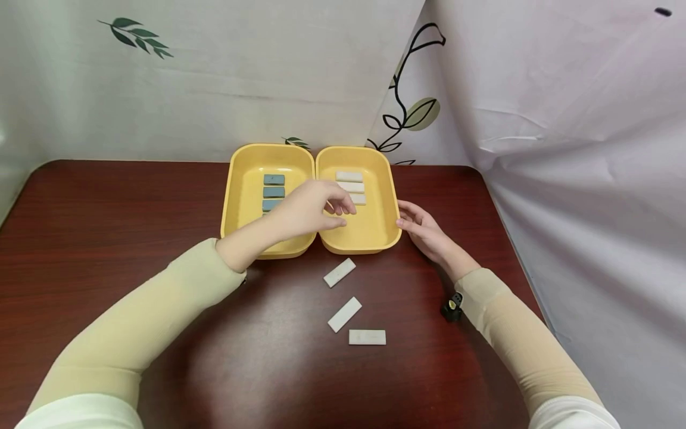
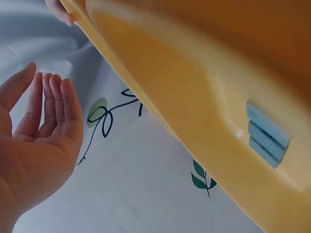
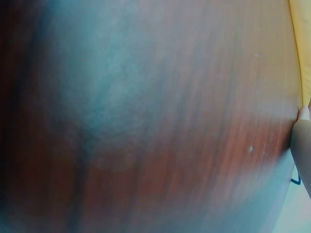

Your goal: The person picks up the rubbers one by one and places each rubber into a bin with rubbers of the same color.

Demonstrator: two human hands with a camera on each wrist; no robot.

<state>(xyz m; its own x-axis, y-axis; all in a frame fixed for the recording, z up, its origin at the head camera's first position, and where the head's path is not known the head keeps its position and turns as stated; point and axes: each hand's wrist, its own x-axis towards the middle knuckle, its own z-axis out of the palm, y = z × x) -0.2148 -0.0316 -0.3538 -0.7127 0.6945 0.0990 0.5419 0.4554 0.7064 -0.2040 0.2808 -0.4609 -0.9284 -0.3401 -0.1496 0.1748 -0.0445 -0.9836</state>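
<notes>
My left hand (image 1: 316, 205) hovers over the right yellow box (image 1: 393, 238), fingers loosely bent and nothing between thumb and fingertips. In the left wrist view the same hand (image 2: 46, 121) shows its palm bare. Three white tiles (image 1: 350, 187) lie in a column inside that box, partly behind the fingers. Outside the box's right wall, my right hand (image 1: 426, 232) touches it with fingertips and thumb near the rim. The left yellow box (image 1: 230, 196) holds several blue-grey tiles (image 1: 274, 192) in a column, the lowest partly hidden by my left forearm.
Three more white tiles (image 1: 345, 314) are scattered on the dark red-brown table (image 1: 134, 208) in front of the boxes. Both boxes stand side by side at the table's back edge, before a white curtain (image 1: 241, 77) with leaf prints. Another curtain hangs along the right.
</notes>
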